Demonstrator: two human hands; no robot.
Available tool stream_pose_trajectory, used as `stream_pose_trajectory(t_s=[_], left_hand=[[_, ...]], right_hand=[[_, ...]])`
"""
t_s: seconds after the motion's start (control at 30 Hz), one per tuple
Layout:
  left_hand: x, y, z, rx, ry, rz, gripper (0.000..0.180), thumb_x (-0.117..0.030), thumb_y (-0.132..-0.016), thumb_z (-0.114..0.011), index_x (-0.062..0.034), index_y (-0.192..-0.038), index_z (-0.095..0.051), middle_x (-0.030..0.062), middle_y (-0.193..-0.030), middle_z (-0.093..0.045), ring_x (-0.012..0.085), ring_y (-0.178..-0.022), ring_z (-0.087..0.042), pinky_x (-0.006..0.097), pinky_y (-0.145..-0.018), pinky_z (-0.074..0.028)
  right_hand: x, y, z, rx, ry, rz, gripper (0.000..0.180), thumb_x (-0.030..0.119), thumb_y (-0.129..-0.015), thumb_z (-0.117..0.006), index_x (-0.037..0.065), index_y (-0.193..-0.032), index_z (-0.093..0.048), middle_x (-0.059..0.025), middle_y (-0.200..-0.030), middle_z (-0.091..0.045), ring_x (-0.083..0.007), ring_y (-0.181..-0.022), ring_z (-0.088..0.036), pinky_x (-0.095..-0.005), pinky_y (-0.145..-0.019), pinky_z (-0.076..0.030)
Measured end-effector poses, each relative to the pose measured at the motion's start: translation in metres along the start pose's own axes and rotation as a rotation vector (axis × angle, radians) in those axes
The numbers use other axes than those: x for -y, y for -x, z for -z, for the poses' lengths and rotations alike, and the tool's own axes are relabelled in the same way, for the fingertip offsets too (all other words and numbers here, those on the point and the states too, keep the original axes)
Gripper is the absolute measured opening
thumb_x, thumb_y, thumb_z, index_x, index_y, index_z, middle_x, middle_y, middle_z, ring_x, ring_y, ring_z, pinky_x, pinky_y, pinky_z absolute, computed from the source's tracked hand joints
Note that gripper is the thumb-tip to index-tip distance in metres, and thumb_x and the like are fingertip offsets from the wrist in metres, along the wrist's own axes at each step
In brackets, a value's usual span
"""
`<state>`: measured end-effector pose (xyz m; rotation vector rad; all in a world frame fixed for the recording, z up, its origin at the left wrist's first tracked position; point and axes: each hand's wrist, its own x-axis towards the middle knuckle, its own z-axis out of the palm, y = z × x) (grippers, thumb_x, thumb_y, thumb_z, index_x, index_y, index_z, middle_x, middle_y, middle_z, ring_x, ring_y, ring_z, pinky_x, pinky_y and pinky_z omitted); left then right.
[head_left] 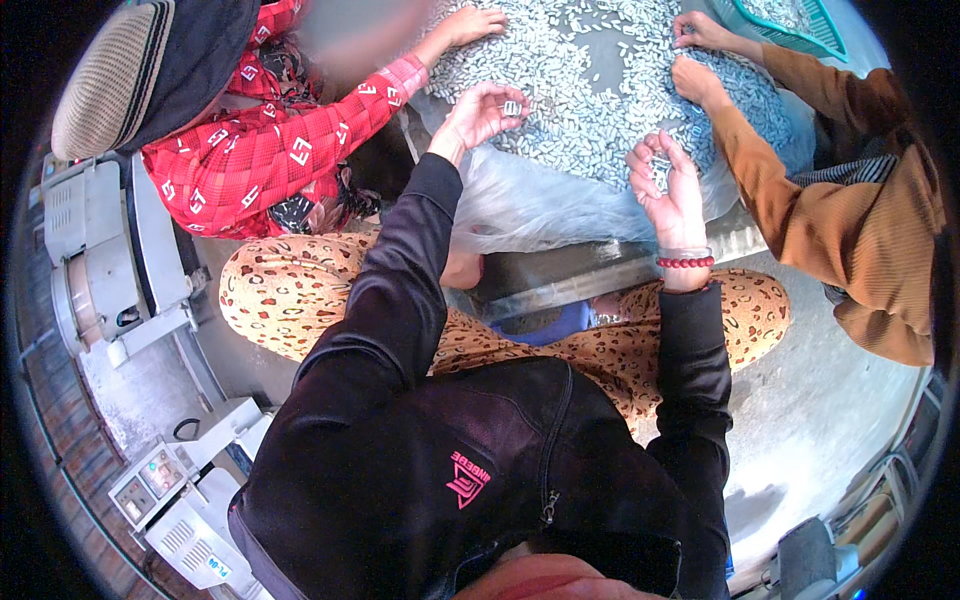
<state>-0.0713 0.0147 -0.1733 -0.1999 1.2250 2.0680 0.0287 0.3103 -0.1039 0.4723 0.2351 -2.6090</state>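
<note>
My left hand is raised over the near left edge of a spread of small silvery pieces. Its fingertips pinch one small rectangular metal piece with a dark slot or marking. To the right, my right hand is turned palm up with its fingers curled. A few small silvery pieces lie in that palm, partly hidden by the fingers. The spread rests on a table covered with translucent plastic sheet, which hangs over the near edge.
At the left, a co-worker in a red sleeve rests a hand on the pieces. Another co-worker in a brown sleeve works at the right with both hands. A green basket stands at the far right. Grey machines line the left.
</note>
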Motion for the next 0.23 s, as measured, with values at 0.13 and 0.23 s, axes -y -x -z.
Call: stream_pose_trajectory(t_s=[0.13, 0.23], left_hand=[[0.03, -0.009, -0.001, -0.321, -1.047, -0.041, 0.025, -0.027, -0.074, -0.068, -0.0045, -0.085, -0.064, 0.0056, -0.074, -0.063, 0.0119, -0.07, -0.058, 0.027, -0.061, -0.047], [0.048, -0.014, 0.011, -0.237, -1.438, -0.223, 0.028, -0.029, -0.073, -0.071, -0.0096, -0.092, -0.067, 0.0071, -0.081, -0.064, 0.0213, -0.073, -0.059, 0.032, -0.071, -0.047]], right_hand=[[-0.006, 0.001, 0.002, -0.049, 0.035, 0.036, 0.019, 0.022, -0.09, -0.045, 0.004, -0.082, -0.048, -0.0085, -0.072, -0.044, -0.0153, -0.058, -0.038, -0.0206, -0.037, -0.026], [-0.009, -0.003, 0.018, -0.046, -0.01, 0.013, 0.021, 0.025, -0.088, -0.049, 0.004, -0.083, -0.049, -0.0095, -0.074, -0.047, -0.0166, -0.06, -0.041, -0.0208, -0.038, -0.028]])
